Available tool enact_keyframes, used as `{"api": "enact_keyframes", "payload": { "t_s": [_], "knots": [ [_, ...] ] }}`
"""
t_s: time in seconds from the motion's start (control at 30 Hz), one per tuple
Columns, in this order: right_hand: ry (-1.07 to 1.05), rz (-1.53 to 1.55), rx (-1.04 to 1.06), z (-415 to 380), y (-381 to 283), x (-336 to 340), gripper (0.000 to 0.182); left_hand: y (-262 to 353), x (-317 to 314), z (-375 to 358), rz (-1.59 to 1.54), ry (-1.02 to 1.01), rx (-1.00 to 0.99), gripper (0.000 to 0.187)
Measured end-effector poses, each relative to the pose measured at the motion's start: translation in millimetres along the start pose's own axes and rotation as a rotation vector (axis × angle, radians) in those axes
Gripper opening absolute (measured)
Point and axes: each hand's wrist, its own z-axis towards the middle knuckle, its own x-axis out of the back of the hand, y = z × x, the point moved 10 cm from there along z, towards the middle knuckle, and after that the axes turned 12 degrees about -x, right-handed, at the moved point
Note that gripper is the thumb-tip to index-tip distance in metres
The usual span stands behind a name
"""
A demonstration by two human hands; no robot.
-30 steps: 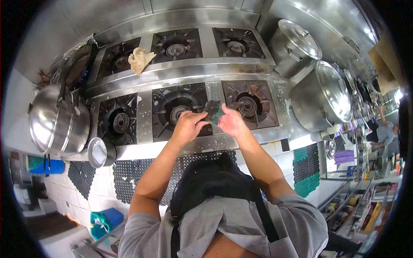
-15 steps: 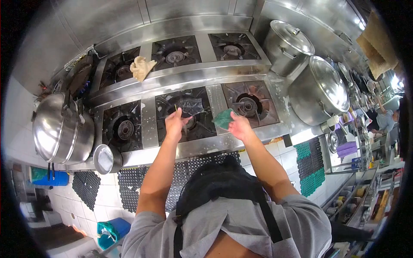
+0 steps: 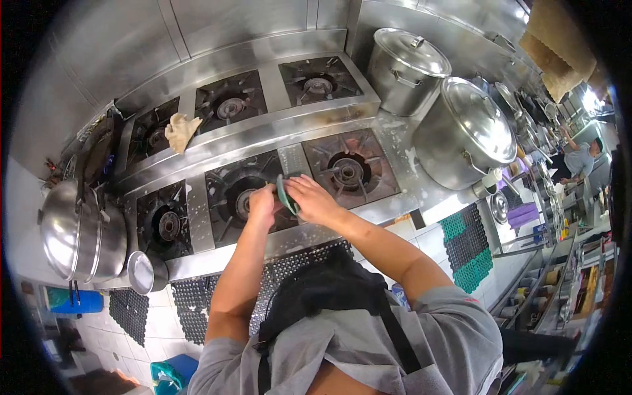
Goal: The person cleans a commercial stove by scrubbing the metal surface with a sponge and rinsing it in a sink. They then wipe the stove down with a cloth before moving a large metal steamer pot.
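Observation:
Over the front middle burner (image 3: 241, 187), my two hands are close together. My right hand (image 3: 316, 201) holds a green scouring pad (image 3: 286, 195), seen nearly edge-on, with its fingers pressed along the pad's right side. To the left of the pad, my left hand (image 3: 262, 205) is closed; what it grips, if anything, is hidden by its fingers. A stainless-steel stove (image 3: 293, 161) with black grates lies under both hands, spotted with white suds. A beige cloth (image 3: 181, 131) rests on the raised back row.
Two large lidded stockpots (image 3: 466, 138) stand at the right. A big steel pot (image 3: 82, 230) and a small metal container (image 3: 146, 272) are at the left. Black rubber mats (image 3: 191, 306) cover part of the floor. Another person (image 3: 579, 158) works at the far right.
My hands were apart and have come together, the right one moving left with the green pad, which turned from flat to edge-on. My head view has shifted slightly right.

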Motion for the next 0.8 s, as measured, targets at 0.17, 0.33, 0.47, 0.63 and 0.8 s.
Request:
{"api": "enact_keyframes", "payload": {
  "t_s": [0.17, 0.33, 0.47, 0.63, 0.8],
  "knots": [
    [-0.284, 0.266, -0.202, -0.4, 71.0, 0.5, 0.041, -16.2, -20.0, 20.5, 0.214, 0.074, -0.050, 0.021],
    [-0.209, 0.615, -0.557, -2.7, 162.8, 31.1, 0.052, -19.5, -47.0, 28.1, 0.297, 0.134, -0.047, 0.022],
    [-0.281, 0.347, -0.032, 1.3, 147.5, 11.4, 0.058, -36.9, -86.8, 37.6, 0.210, 0.074, -0.046, 0.023],
    [-0.128, 0.297, -0.055, 15.3, 163.1, 34.5, 0.036, -52.7, -103.4, 54.1, 0.128, 0.123, 0.013, 0.029],
    [0.005, 0.157, -0.051, 49.7, 209.5, 60.6, 0.039, -30.8, -141.8, 56.4, 0.099, 0.030, 0.002, 0.040]
  ]
}}
